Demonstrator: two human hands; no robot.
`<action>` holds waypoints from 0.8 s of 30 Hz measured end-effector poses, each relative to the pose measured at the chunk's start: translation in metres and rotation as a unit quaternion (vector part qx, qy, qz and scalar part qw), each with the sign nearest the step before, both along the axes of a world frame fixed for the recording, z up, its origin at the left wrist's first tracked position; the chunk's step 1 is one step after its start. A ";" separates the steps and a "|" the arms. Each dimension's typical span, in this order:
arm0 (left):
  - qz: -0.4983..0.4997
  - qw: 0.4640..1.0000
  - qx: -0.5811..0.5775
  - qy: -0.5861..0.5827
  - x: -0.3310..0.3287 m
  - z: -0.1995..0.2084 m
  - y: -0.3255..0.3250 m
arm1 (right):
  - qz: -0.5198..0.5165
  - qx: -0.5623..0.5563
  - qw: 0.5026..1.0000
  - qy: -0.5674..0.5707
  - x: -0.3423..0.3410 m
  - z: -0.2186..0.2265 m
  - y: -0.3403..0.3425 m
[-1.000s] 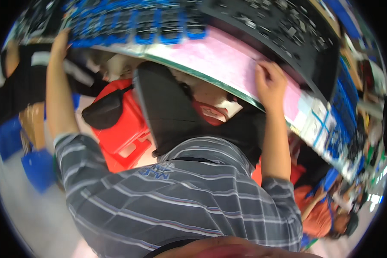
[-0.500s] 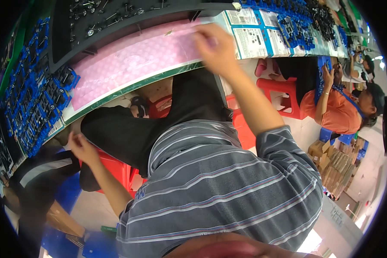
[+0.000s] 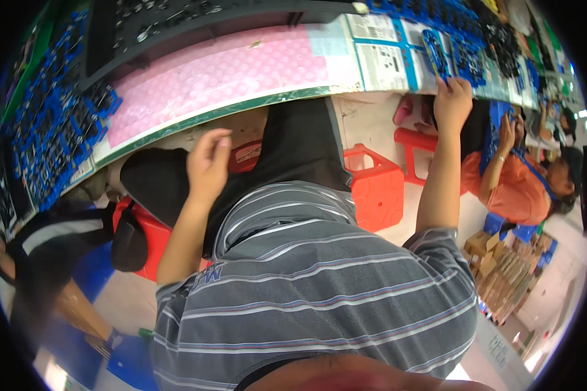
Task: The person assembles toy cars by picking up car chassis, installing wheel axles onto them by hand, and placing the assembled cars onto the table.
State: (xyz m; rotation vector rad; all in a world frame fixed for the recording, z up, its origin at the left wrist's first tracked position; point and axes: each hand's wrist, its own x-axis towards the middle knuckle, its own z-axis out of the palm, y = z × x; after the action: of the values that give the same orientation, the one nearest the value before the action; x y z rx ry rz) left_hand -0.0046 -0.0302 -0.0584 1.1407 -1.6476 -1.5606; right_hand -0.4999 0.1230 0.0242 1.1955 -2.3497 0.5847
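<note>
Head view: right hand [image 3: 453,104] is reaching over the table edge, thumb and fingers bent nearly together, tips meeting the near end of a slim blue-framed piece [image 3: 435,52]; whether they are gripping it, cannot tell. Piece is lying on the taped printed sheets [image 3: 379,65], beside other blue pieces. Left hand [image 3: 209,166] is hanging over the lap, half-curled, apparently holding nothing. For good handling, my judgement: pinching the frame alone, keeping clear of neighbours. Writing: sheets are showing blocks of print, too small to read; blue lettering [image 3: 209,275] is sitting on the striped shirt [image 3: 319,280].
</note>
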 end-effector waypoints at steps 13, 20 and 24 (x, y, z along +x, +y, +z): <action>-0.004 0.930 0.099 0.355 -0.042 0.041 0.017 | 0.514 -0.094 0.847 -0.093 0.223 0.071 -0.112; 0.057 0.930 0.157 0.326 -0.005 0.032 0.021 | 0.339 0.158 0.917 -0.139 0.194 0.092 -0.323; 0.070 0.933 0.171 0.310 0.002 0.023 0.027 | 0.269 0.233 0.933 -0.061 0.173 0.045 -0.388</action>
State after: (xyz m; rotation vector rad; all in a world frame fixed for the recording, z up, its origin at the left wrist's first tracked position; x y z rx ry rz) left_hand -0.0027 -0.0027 -0.0350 0.7758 -0.8853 -1.9043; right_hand -0.3266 -0.2653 0.0689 2.1096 -2.3269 0.2657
